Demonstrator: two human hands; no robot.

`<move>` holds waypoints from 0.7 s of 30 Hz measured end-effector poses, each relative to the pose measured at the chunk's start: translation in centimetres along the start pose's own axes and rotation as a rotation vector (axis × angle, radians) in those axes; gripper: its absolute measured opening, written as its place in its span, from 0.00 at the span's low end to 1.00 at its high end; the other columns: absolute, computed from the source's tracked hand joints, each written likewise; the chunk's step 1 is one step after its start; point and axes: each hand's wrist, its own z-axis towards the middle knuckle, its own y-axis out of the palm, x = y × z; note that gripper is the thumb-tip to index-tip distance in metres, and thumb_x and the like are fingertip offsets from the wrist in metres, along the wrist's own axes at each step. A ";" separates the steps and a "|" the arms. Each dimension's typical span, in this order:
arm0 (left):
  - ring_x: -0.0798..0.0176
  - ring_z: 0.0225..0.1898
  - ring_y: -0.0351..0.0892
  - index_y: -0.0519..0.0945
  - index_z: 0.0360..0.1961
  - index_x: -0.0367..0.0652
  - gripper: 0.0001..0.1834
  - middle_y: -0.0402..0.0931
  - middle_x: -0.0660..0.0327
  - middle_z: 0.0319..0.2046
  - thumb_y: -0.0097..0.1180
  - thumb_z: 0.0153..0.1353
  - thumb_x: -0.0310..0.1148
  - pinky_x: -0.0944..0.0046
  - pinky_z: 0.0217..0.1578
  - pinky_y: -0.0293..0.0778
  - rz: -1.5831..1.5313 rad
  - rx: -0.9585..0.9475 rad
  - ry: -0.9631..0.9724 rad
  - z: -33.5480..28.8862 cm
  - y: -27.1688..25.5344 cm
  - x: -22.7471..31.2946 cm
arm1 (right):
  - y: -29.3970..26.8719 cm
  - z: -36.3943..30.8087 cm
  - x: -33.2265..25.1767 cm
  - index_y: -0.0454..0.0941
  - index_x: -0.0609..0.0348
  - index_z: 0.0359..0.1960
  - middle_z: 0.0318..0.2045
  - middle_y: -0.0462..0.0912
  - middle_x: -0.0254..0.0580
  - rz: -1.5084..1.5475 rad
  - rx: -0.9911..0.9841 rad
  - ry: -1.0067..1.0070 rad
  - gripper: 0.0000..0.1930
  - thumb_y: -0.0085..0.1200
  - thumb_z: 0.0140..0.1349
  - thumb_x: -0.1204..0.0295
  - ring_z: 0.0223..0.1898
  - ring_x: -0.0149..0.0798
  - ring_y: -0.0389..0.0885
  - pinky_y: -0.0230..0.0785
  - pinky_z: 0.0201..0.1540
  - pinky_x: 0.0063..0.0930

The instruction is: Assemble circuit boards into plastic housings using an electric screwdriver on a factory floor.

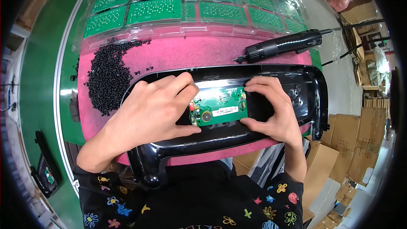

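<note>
Bare pink desk lies between a heap of small black pieces at left and a black power screwdriver at far right; the black shell's near left leg juts past its edge. The left hand partly hides the green circuit board's left end. Inside the shell, left and right hand grip this rectangular, white-labelled board by opposite ends.

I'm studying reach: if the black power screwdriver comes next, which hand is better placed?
Probably the right hand: the screwdriver lies just beyond it, while the left hand is farther off, at the left end of the circuit board.
</note>
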 end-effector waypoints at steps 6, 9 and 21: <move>0.61 0.35 0.79 0.76 0.40 0.41 0.30 0.72 0.64 0.38 0.74 0.37 0.43 0.63 0.25 0.72 0.045 -0.032 -0.009 -0.1 -0.1 0.0 | 0.1 0.3 -0.2 0.77 0.61 0.44 0.47 0.77 0.45 -0.008 0.002 0.004 0.28 0.71 0.35 0.75 0.51 0.50 0.74 0.67 0.55 0.38; 0.64 0.39 0.79 0.76 0.42 0.42 0.30 0.72 0.65 0.40 0.73 0.38 0.43 0.65 0.25 0.71 0.096 -0.059 -0.017 -0.4 -0.2 0.1 | 0.2 0.3 -0.3 0.77 0.61 0.44 0.47 0.77 0.45 -0.022 -0.001 0.007 0.28 0.71 0.35 0.75 0.51 0.50 0.74 0.67 0.55 0.38; 0.55 0.26 0.79 0.78 0.37 0.38 0.22 0.75 0.58 0.25 0.67 0.51 0.46 0.60 0.25 0.74 -0.106 0.343 0.018 -1.7 -2.7 -2.6 | -2.5 0.0 -0.6 0.65 0.60 0.61 0.54 0.72 0.44 0.012 0.228 0.203 0.39 0.68 0.45 0.71 0.56 0.41 0.70 0.64 0.56 0.34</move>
